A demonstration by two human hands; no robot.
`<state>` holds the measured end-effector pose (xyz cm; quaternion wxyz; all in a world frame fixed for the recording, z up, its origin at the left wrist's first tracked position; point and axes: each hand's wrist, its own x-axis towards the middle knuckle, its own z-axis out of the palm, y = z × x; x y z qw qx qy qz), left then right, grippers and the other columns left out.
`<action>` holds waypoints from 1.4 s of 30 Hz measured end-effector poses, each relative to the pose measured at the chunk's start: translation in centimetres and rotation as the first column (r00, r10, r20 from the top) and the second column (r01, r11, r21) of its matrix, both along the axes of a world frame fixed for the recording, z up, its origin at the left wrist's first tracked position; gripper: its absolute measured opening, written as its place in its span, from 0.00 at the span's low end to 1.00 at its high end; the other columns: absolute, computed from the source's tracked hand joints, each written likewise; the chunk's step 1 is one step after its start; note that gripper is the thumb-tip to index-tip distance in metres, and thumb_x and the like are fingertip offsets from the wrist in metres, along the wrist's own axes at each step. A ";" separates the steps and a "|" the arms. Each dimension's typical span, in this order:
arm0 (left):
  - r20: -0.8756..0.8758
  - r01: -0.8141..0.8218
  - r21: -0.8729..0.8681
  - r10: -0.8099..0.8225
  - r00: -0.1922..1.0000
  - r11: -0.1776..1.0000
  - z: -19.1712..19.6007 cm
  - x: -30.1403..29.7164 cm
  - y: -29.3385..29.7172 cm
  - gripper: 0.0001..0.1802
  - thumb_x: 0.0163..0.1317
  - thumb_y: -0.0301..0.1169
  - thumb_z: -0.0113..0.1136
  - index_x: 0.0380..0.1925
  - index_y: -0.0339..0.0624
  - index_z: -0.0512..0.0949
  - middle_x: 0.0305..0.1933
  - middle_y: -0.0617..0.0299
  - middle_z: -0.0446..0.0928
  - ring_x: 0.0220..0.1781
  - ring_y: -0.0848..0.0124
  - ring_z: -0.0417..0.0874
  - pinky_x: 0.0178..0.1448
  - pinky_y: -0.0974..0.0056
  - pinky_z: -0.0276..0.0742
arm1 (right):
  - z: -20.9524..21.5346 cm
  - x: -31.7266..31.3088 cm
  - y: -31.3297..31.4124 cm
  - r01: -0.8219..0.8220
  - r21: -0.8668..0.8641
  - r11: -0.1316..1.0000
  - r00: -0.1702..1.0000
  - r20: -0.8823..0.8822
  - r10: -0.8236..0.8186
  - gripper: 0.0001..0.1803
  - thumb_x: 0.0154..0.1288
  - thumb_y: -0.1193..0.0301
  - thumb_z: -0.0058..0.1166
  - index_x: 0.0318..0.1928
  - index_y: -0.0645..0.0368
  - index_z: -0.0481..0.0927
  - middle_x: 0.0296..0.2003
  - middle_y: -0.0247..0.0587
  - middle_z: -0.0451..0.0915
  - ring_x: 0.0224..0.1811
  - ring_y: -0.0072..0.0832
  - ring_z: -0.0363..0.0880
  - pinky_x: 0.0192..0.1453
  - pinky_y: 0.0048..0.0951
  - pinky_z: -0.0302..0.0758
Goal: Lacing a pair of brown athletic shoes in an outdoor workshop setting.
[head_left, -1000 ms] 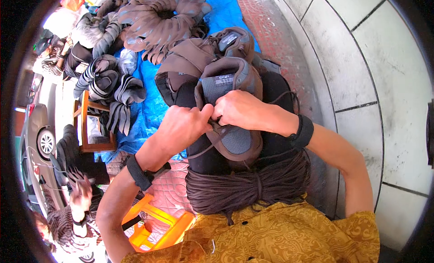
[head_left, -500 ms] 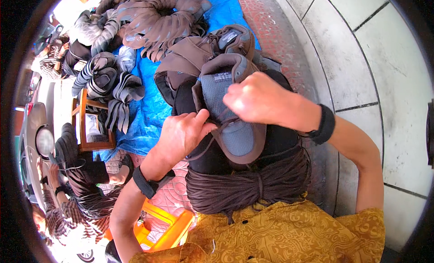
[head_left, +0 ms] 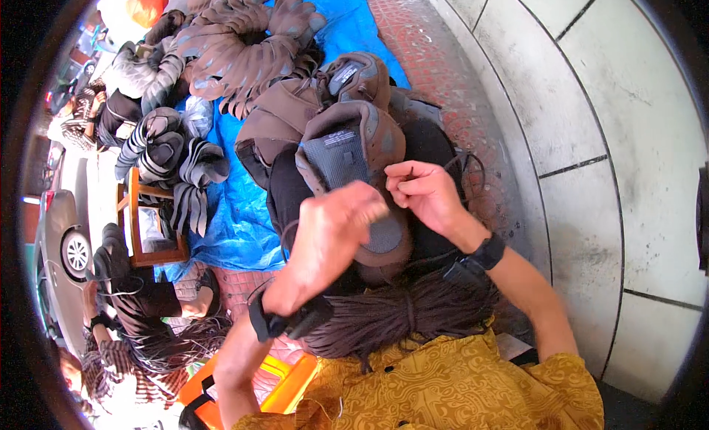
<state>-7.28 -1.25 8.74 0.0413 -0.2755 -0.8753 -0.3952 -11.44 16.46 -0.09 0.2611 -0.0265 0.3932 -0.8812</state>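
Shoe (head_left: 353, 155): brown suede, grey mesh tongue, under both hands.
Right hand (head_left: 425, 195): pinching dark lace.
Left hand (head_left: 336, 227): blurred, grip unclear.

A shoe (head_left: 354, 179) lies on the lap, laces (head_left: 399, 323) bundled before it, tarp (head_left: 244, 216) left.

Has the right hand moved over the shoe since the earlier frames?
Yes. The right hand has shifted from the middle of the shoe sole toward the tiled wall side, and now pinches a thin thread at the sole's edge.
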 end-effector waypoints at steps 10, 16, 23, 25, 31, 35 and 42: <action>0.727 -0.402 0.201 0.139 0.673 0.893 -0.3 -0.4 0.9 0.06 0.56 0.26 0.53 0.33 0.36 0.73 0.21 0.65 0.72 0.16 0.81 0.70 0.18 0.75 0.68 | 4.0 1.2 -1.4 0.359 0.628 0.690 0.696 -0.673 0.250 0.25 0.54 0.71 0.51 0.52 0.67 0.65 0.22 0.50 0.77 0.21 0.34 0.78 0.24 0.30 0.74; 0.516 -0.369 0.135 0.253 0.818 0.919 -1.5 0.3 2.1 0.05 0.54 0.24 0.54 0.32 0.37 0.73 0.18 0.62 0.73 0.16 0.79 0.72 0.20 0.73 0.68 | 3.3 1.2 -1.9 0.470 0.679 0.564 0.597 -0.715 0.364 0.26 0.53 0.76 0.50 0.55 0.59 0.65 0.26 0.52 0.76 0.27 0.45 0.77 0.30 0.35 0.74; 0.525 -0.365 0.118 0.254 0.812 0.923 -1.7 0.4 1.5 0.03 0.56 0.24 0.51 0.30 0.37 0.73 0.18 0.61 0.73 0.16 0.78 0.73 0.20 0.72 0.68 | 3.8 2.1 -1.3 0.451 0.606 0.655 0.619 -0.741 0.259 0.19 0.51 0.73 0.51 0.46 0.61 0.69 0.26 0.50 0.77 0.29 0.41 0.78 0.30 0.37 0.74; 0.563 -0.392 0.140 0.253 0.787 0.909 -1.8 0.4 1.4 0.03 0.57 0.25 0.51 0.30 0.37 0.72 0.18 0.61 0.73 0.16 0.78 0.73 0.20 0.73 0.68 | 3.1 1.9 -0.7 0.471 0.559 0.682 0.592 -0.774 0.225 0.11 0.50 0.71 0.53 0.36 0.61 0.74 0.26 0.45 0.77 0.29 0.38 0.79 0.31 0.33 0.74; 0.717 -0.477 0.103 0.267 0.644 0.873 -1.0 -1.2 0.2 0.12 0.60 0.28 0.44 0.41 0.32 0.69 0.23 0.58 0.72 0.15 0.74 0.74 0.16 0.72 0.70 | 2.6 0.7 0.4 0.592 0.555 0.584 0.525 -0.816 0.244 0.06 0.48 0.71 0.54 0.25 0.61 0.76 0.23 0.42 0.76 0.26 0.35 0.77 0.29 0.30 0.73; 0.724 -0.379 -0.018 0.273 0.634 0.925 -0.2 -2.4 1.0 0.11 0.59 0.27 0.44 0.38 0.30 0.70 0.22 0.57 0.73 0.14 0.74 0.74 0.14 0.71 0.70 | 2.3 0.1 -0.1 0.637 0.564 0.525 0.491 -0.822 0.289 0.05 0.47 0.75 0.56 0.25 0.63 0.75 0.21 0.41 0.75 0.23 0.33 0.75 0.26 0.26 0.71; 0.732 -0.265 -0.138 0.278 0.622 0.954 -0.5 -3.7 1.2 0.10 0.59 0.27 0.43 0.27 0.30 0.70 0.20 0.56 0.73 0.12 0.71 0.74 0.12 0.68 0.70 | 1.0 -0.5 -0.8 0.755 0.471 0.456 0.306 -0.869 0.390 0.07 0.46 0.71 0.53 0.20 0.57 0.69 0.17 0.41 0.71 0.20 0.37 0.74 0.23 0.35 0.70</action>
